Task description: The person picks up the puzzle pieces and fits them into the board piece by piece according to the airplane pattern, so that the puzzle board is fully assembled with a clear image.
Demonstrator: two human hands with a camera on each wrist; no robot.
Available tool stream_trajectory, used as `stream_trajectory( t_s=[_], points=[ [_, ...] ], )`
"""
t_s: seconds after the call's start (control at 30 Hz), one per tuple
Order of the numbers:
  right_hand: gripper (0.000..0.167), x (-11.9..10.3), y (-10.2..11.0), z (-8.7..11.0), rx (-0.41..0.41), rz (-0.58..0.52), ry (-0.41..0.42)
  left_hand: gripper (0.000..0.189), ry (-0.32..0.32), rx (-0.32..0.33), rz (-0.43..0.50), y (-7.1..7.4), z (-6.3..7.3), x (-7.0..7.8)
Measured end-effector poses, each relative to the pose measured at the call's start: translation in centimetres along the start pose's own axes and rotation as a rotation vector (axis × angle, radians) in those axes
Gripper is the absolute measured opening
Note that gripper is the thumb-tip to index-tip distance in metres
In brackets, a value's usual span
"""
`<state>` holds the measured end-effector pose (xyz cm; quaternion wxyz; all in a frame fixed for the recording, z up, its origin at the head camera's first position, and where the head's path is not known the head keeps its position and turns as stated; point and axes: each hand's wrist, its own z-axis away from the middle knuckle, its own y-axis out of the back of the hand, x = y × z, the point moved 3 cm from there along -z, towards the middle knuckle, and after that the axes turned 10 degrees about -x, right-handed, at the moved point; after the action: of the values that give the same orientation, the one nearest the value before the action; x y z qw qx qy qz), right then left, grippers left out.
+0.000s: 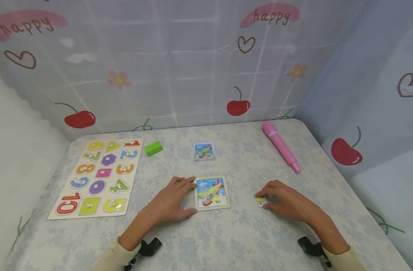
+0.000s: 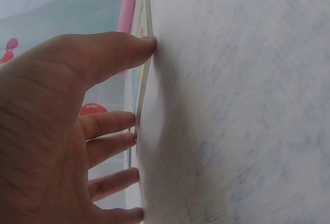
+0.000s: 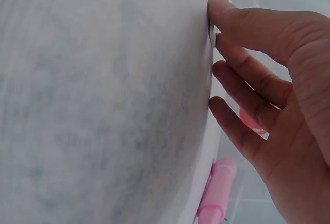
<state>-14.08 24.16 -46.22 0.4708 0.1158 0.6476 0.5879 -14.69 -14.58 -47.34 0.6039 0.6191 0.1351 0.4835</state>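
A small square airplane puzzle [image 1: 211, 192] with a pale frame lies on the table between the hands. My left hand [image 1: 170, 201] rests along its left side, thumb at the near corner and fingertips at the far one. The left wrist view shows these fingers spread and nearly straight, with the thumb tip on the puzzle's edge [image 2: 146, 69]. To the right of the puzzle, my right hand [image 1: 288, 201] pinches a small yellow and white puzzle piece [image 1: 260, 201] between thumb and fingers, low over the table. Seen edge-on, the thin piece [image 3: 213, 38] is partly hidden by the thumb.
A small airplane picture card [image 1: 204, 151] lies behind the puzzle, and a green block [image 1: 153, 148] to its left. The number-and-shape board [image 1: 104, 165] covers the table's left side. At the back right lies a pink pen-shaped stick [image 1: 282, 148]. Printed curtains [image 1: 193, 67] stand behind the table.
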Motion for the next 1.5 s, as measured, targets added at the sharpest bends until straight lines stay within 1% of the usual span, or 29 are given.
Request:
stream_trajectory(
  t_s=[0.1, 0.2, 0.4, 0.53, 0.7, 0.83, 0.97, 1.1, 1.27, 1.5],
  points=[
    [0.033, -0.2, 0.0, -0.4, -0.017, 0.001, -0.012, 0.075, 0.003, 0.001, -0.006, 0.0, 0.0, 0.0],
    [0.034, -0.6, -0.1, -0.8, -0.023, 0.015, -0.002, 0.074, 0.004, -0.003, 0.002, 0.0, 0.0, 0.0],
    [0.034, -1.7, -0.3, -2.2, -0.027, 0.059, 0.048, 0.074, 0.001, -0.004, 0.005, 0.0, 0.0, 0.1],
    [0.033, -2.6, -0.5, -3.5, -0.023, 0.071, 0.093, 0.074, -0.002, 0.000, 0.003, 0.1, 0.0, 0.1],
    [0.031, -3.8, -0.9, -5.1, -0.039, 0.081, 0.149, 0.075, -0.010, 0.002, -0.012, 0.1, -0.1, 0.1],
    [0.031, -4.7, -1.2, -6.2, -0.056, 0.094, 0.172, 0.075, -0.016, 0.002, -0.014, 0.1, 0.0, 0.0],
    [0.030, -5.5, -1.4, -7.1, -0.051, 0.118, 0.191, 0.075, -0.018, 0.002, -0.009, 0.1, 0.1, 0.0],
    [0.031, -6.0, -1.6, -7.9, -0.046, 0.130, 0.195, 0.075, -0.017, 0.001, -0.009, 0.1, 0.1, 0.0],
    [0.031, -6.6, -1.9, -8.7, -0.069, 0.133, 0.174, 0.075, -0.019, 0.000, -0.002, 0.2, 0.2, 0.1],
    [0.026, -7.1, -2.3, -9.2, -0.072, 0.153, 0.167, 0.074, -0.017, -0.003, -0.005, 0.2, 0.1, 0.0]
  ],
)
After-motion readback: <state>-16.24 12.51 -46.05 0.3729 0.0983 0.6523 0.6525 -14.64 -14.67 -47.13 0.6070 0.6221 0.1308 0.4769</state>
